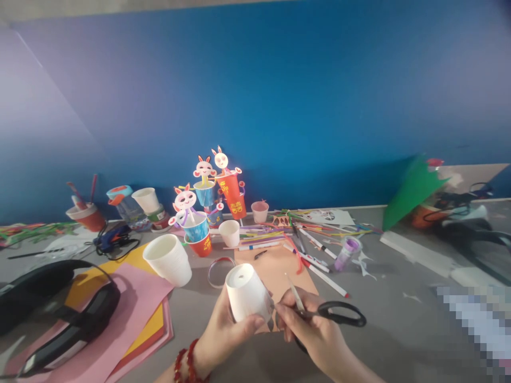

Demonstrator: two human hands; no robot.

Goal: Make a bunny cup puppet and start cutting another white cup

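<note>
My left hand [223, 332] is wrapped round a white paper cup [248, 295], tilted with its base up and towards me. A small hole shows in that base. In my right hand [317, 332] is a pair of scissors [346, 313] with black handles, its blades pointing up and away. The fingertips of this hand are close to the cup's lower right side; whether they touch it I cannot tell. Beneath both hands lies a sheet of peach paper [275, 266]. Another white cup [167, 260] stands to the left.
Paper-cup rabbit figures [195, 226] stand at the back. Markers [325, 279], pipe cleaners [271, 231] and a purple jar [347, 252] lie or stand beyond my hands. Headphones [75, 314] rest on coloured paper [147, 306] at left. A green sheet [411, 194] leans at right.
</note>
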